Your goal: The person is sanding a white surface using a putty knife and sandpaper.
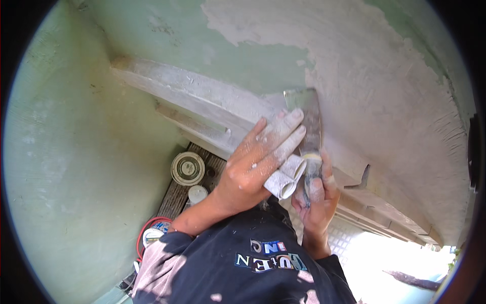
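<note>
My right hand (318,200) is wrapped round the handle of a putty knife (311,119), its wide blade pointing up toward the wall. Long, dust-covered fingers of my left hand (260,157) stretch to the side of that blade. Below those fingers, a whitish sheet curled into two rolls (286,177), apparently sandpaper, is held in the left hand. My left thumb is hidden. White powder coats both hands.
Grey-white filler (364,86) covers part of the green wall (243,66). A concrete ledge (187,91) runs across it. A bent metal hook (362,180) sticks out on the right. A round tin (188,168) and white-lidded pot (197,194) stand on planks; a red-rimmed bucket (142,238) is lower left.
</note>
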Tool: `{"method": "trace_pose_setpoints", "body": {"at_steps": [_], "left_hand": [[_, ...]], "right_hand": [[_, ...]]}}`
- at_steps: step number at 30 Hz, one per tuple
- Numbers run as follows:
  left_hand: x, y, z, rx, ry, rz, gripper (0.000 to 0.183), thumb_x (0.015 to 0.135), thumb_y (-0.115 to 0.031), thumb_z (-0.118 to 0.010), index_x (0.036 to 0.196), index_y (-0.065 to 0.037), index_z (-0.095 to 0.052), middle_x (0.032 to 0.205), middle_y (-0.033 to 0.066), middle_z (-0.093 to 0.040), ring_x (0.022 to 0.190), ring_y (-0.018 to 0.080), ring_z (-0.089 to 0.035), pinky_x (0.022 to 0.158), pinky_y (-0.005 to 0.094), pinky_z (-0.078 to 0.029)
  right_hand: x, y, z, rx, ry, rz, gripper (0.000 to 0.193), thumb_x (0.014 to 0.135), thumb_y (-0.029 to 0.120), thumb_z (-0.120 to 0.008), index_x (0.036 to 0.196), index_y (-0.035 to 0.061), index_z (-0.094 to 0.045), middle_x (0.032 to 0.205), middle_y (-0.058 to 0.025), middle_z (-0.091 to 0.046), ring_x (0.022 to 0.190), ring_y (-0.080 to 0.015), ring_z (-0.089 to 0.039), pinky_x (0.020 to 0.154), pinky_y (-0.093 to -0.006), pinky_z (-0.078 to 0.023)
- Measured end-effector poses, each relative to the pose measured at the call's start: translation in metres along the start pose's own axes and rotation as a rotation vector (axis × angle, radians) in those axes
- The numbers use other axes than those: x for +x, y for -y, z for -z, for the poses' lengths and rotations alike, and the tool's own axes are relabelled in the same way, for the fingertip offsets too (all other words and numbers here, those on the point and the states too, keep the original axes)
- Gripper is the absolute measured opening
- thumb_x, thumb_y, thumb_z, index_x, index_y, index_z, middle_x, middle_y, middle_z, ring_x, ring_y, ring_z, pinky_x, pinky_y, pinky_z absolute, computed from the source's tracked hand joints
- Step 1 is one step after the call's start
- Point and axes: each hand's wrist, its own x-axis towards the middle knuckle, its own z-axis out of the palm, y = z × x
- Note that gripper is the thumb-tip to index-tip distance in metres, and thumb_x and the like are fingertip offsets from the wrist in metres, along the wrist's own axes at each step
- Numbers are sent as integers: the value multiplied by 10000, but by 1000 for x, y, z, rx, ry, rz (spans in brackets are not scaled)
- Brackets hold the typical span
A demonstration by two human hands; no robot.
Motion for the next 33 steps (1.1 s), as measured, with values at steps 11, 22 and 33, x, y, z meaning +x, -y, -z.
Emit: {"method": "trace_pose_setpoints", "body": {"at_steps": [11,22,33], "left_hand": [[2,2,9,-14,62,-2,476,872,-133,-775,1326,-14,-696,1418,209,-647,1349,385,-604,1160,500,-424],[8,4,5,2,-6,-21,477,866,-164,-780,1321,-37,-707,1416,199,-652,1329,376,-622,1148,503,-435],[8,3,7,4,6,-7,496,861,-174,-789,1332,-45,-702,1413,179,-659,1332,373,-620,1159,523,-423]], "right_hand": [[4,2,-10,67,-10,-30,578,1079,188,-535,1597,-5,-366,684,22,-498,529,-49,-410,468,-232,-364],[7,0,-12,-25,2,38,559,1088,185,-500,1603,11,-369,706,37,-489,532,-38,-391,467,-227,-367],[10,10,-13,64,31,-47,598,1084,205,-519,1620,21,-328,703,28,-493,531,-37,-399,453,-217,-351]]}}
